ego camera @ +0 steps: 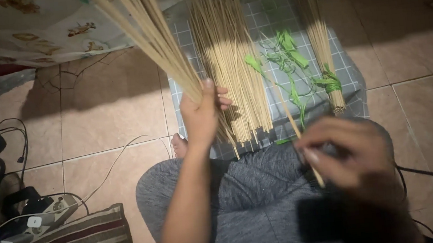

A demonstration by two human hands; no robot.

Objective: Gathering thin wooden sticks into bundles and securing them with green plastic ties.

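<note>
**Hands sorting thin sticks**

The left hand (201, 116) is clamped around a bundle (149, 35) of thin sticks, slanting up toward the cloth's far left corner. The right hand (357, 156), blurred, pinches a single stick (294, 124). A loose pile (231, 61), green strips (285, 60) and a tied bundle (320, 35) lie on the checked cloth (352, 86) on the floor.

held bundle (156, 34): thin pale sticks, gripped at lower end, fanning up and left
single stick (294, 124): 1 thin pale stick, tilted, lower end pinched, blurred
loose pile (229, 66): same sticks, lying on checked mat
</note>
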